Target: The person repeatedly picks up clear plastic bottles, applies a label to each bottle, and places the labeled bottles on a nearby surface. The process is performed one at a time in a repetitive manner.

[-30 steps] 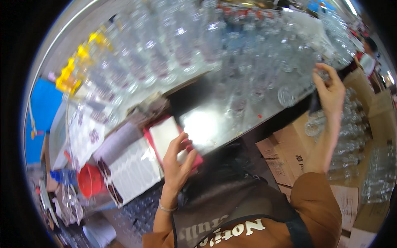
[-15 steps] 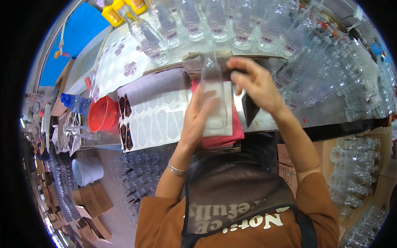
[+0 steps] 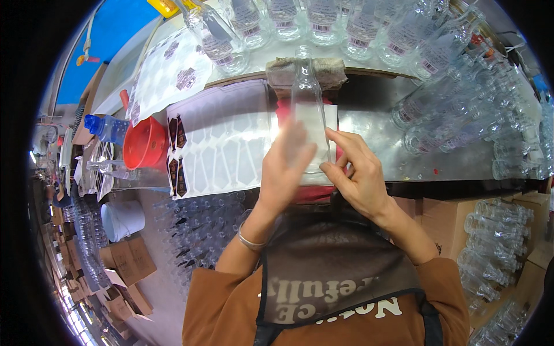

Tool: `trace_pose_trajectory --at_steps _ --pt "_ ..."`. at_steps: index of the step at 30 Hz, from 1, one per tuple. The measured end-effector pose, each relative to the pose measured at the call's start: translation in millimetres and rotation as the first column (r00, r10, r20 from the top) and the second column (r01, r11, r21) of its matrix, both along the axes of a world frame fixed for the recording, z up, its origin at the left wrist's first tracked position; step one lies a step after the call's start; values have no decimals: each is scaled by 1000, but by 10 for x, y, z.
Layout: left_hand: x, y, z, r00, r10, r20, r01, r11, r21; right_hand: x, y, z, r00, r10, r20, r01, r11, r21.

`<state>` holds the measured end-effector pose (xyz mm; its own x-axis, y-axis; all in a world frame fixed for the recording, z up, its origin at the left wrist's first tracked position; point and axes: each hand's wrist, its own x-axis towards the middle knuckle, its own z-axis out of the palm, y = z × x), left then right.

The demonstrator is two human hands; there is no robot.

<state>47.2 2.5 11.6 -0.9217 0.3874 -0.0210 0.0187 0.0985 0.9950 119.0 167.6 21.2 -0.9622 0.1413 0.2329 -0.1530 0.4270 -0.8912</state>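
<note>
Down from beside the neck toward the bottle's base, the right hand (image 3: 363, 176) has been brought since the earlier frame, while the left hand (image 3: 283, 167) is still seen at the bottle's left side. Right thumb and forefinger are bent and parted, their tips set near the glass by the base; whether anything thin is held there cannot be told. The left fingers are blurred across the body, so neither their spread nor their contact can be made out. Under the hands, the clear bottle (image 3: 311, 106) is laid near the tabletop's (image 3: 369, 121) near edge, on a white pad (image 3: 332, 115) over a red cloth (image 3: 311, 195), its neck propped on a folded cloth (image 3: 283, 72).

To the left, a sheet of cut shapes (image 3: 216, 138) is spread to the near edge, with a red container (image 3: 138, 155) beside it. Along the back edge, labelled bottles (image 3: 326, 20) are stood; more bottles (image 3: 412, 109) are crowded toward the right end.

Being round, the bottle could be rolled off the pad if pressed harder from one side, and the sheet could be dragged if caught by the left forearm.
</note>
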Motion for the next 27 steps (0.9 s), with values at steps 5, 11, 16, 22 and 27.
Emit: trace_pose_trajectory --at_steps 5,11,16,22,27 --pt "-62 51 -167 993 -38 116 16 983 184 -10 64 -56 995 -64 -77 69 996 61" --pt "-124 0 -143 994 -67 82 53 985 163 90 -22 -93 999 -36 11 36 999 13" --pt "-156 -96 -217 992 -92 88 77 984 159 55 -63 -67 997 -26 75 25 1000 9" --pt "-429 -579 -270 956 153 -249 -221 936 -274 225 253 -317 981 -96 169 122 981 -148" --pt "-1076 -1739 -673 786 173 -594 -617 285 -734 255 302 -308 973 -78 219 130 964 -234"
